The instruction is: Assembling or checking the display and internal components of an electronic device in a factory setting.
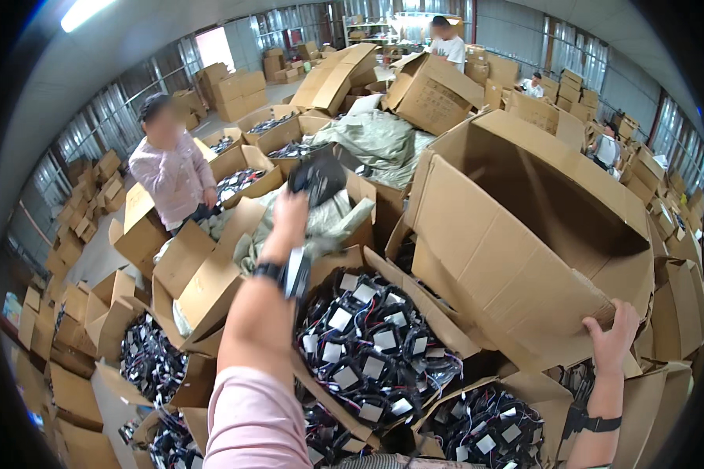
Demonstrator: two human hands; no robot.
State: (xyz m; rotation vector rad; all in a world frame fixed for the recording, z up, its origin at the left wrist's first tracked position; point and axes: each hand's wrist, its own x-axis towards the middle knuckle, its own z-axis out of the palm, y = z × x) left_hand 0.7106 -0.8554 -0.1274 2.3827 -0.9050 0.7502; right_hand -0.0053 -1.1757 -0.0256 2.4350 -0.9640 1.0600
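Observation:
My left hand (291,215) is raised over the middle of the boxes, closed around a dark, rounded black thing (318,178). Motion blurs it, so I cannot make out its kind. At the right, my right hand (614,332) grips the lower edge of a large tilted cardboard box (508,242), whose open mouth faces up and to the right. Below my left hand, an open carton holds a heap of black parts (371,340) with wires and pale square labels. Greenish plastic sheeting (340,223) lies just beyond my left hand.
More open cartons hold similar black parts (152,356), including a heap (489,426) at the near right. A person in a pink jacket (172,176) stands at the left; others are farther back. Stacked cartons (238,90) line the walls. A sheeting-covered pile (379,141) sits behind.

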